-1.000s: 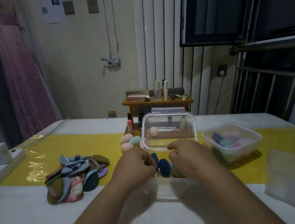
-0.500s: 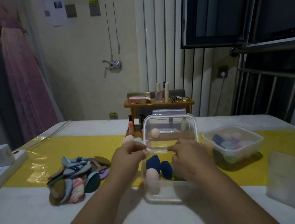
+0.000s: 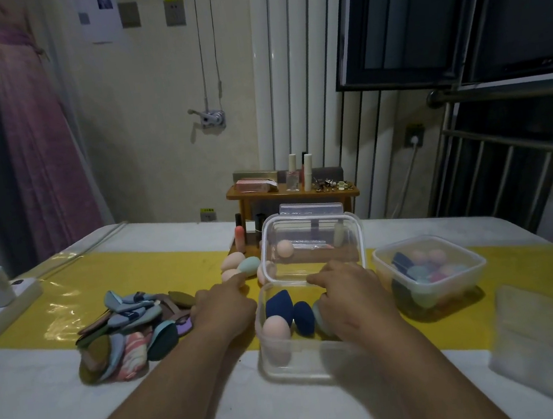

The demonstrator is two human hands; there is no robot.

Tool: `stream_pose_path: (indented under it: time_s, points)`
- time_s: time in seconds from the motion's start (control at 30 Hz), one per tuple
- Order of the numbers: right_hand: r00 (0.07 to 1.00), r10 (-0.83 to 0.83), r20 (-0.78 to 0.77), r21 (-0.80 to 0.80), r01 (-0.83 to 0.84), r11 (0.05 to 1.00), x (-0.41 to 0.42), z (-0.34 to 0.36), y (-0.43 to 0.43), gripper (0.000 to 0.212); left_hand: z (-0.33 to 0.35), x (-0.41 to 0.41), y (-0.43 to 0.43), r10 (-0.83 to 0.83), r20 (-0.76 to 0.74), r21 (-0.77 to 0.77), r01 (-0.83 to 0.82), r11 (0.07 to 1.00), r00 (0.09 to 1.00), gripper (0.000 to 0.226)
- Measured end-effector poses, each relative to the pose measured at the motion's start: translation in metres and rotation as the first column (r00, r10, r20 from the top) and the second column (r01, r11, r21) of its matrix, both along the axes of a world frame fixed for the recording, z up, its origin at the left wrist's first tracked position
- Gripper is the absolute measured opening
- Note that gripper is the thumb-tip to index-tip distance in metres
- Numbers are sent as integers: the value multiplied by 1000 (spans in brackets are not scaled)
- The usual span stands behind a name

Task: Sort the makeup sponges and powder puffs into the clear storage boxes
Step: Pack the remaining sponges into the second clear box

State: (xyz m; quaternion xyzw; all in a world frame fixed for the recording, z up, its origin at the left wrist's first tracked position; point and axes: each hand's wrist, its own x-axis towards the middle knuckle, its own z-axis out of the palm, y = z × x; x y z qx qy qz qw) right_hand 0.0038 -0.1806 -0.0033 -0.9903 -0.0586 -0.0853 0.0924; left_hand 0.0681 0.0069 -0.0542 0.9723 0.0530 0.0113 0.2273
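A clear storage box (image 3: 296,365) stands in front of me with a pink egg sponge (image 3: 275,328) and two navy sponges (image 3: 303,316) in it. Its clear lid (image 3: 308,226) is tipped upright at the box's far edge. My right hand (image 3: 350,295) holds the lid's lower rim, over the box. Left of the box, my left hand (image 3: 226,306) reaches to the loose sponges (image 3: 249,266), index finger touching a peach one (image 3: 228,275). A pile of powder puffs (image 3: 130,332) lies further left. Another pink sponge (image 3: 284,248) shows through the lid.
A second clear box (image 3: 434,301) with several coloured sponges sits to the right, with a flat clear lid (image 3: 551,333) near the table's right edge. A wooden shelf (image 3: 292,195) of cosmetics stands behind. A white power strip (image 3: 0,309) lies at the far left.
The lid has tipped up off the box, uncovering the sponges inside. My left hand has let go of it and moved left to the loose sponges; my right hand stays at the rim.
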Motion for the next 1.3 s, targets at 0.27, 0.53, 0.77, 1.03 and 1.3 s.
stream_pose_path:
  time_s: [0.27, 0.53, 0.77, 1.03, 1.3]
  points:
    - [1000, 2, 9, -8, -2, 1000, 0, 0, 0, 54, -2, -9, 1, 185, 272, -402, -63, 914, 944, 50]
    - [1000, -6, 26, 10, 6, 1000, -1, -1, 0, 55, 33, -43, -1, 198, 535, -602, 205, 772, 822, 27]
    - [987, 52, 151, 156, -76, 985, 0, -6, -2, 40, 37, -63, -13, -118, 510, -507, 409, 758, 852, 31]
    - [967, 230, 107, 571, -249, 783, -1, -9, -7, 32, 30, -62, -19, -210, 461, -514, 453, 728, 862, 38]
    - [980, 195, 50, 537, -190, 822, -8, -3, -9, 15, 16, -42, -13, -100, 310, -598, 276, 752, 946, 37]
